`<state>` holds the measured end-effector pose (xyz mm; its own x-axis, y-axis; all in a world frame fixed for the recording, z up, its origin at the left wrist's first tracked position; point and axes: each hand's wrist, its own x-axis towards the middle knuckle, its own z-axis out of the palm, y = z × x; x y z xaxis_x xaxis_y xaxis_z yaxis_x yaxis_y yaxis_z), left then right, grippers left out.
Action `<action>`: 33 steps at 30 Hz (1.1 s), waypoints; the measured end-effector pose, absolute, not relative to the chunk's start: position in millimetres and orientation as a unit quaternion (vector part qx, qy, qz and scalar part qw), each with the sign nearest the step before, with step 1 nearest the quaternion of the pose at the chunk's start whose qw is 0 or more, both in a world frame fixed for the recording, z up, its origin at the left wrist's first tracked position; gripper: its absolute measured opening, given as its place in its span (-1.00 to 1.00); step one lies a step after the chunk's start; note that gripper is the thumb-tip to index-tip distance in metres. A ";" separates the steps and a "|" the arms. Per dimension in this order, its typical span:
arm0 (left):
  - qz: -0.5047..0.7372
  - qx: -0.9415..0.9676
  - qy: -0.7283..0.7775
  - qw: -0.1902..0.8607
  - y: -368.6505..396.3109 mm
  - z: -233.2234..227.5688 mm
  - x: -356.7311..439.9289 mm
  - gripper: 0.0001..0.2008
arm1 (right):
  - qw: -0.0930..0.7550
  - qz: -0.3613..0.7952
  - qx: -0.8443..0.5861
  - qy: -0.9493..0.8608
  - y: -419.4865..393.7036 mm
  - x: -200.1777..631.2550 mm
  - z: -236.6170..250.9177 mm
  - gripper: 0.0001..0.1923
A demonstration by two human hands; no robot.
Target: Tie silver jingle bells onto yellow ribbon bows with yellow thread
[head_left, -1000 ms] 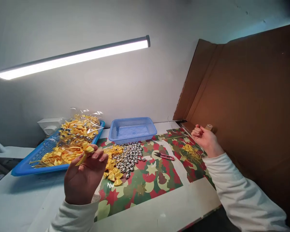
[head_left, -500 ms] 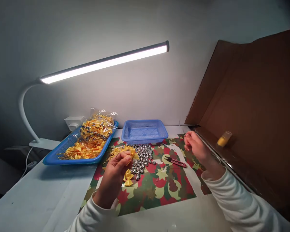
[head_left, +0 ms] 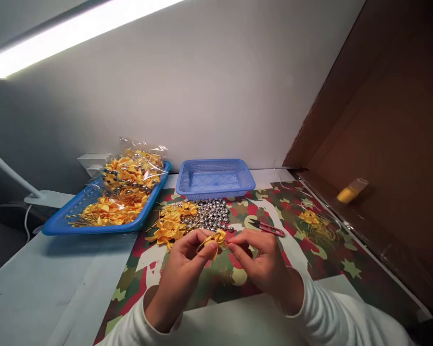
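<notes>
— What's the surface?
— A pale table [head_left: 39,293] against a grey wall, with a star-patterned sheet [head_left: 238,283] on it, cardboard [head_left: 389,144] to the right and a lamp [head_left: 57,38] overhead.

— How many of each thing?
— Two blue trays: a long tray [head_left: 57,223] heaped with bows and a small basket [head_left: 215,179]. One snips [head_left: 267,228]. A pile of silver bells [head_left: 211,216].

— And the bow?
— The bow [head_left: 216,239] sits between both hands above the sheet, pinched by the left hand [head_left: 182,264] and right hand [head_left: 261,262].

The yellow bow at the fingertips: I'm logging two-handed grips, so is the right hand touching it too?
Touching. The head view shows the right hand with fingertips pinching the yellow bow from one side, the left hand from the other.
</notes>
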<state>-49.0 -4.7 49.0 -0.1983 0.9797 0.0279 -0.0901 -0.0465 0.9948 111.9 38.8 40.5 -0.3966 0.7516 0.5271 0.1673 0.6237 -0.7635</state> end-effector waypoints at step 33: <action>0.560 0.442 0.522 0.468 -4.9 44.7 -44.0 -0.76 | 0.460 0.295 -0.293 -0.785 37.7 117.6 38.4 -0.88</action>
<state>-44.0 -4.9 44.7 -0.1724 0.9850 0.0071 -0.0633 -0.0183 0.9978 117.6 37.7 38.4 -0.4055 0.7311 0.5488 0.1875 0.6541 -0.7328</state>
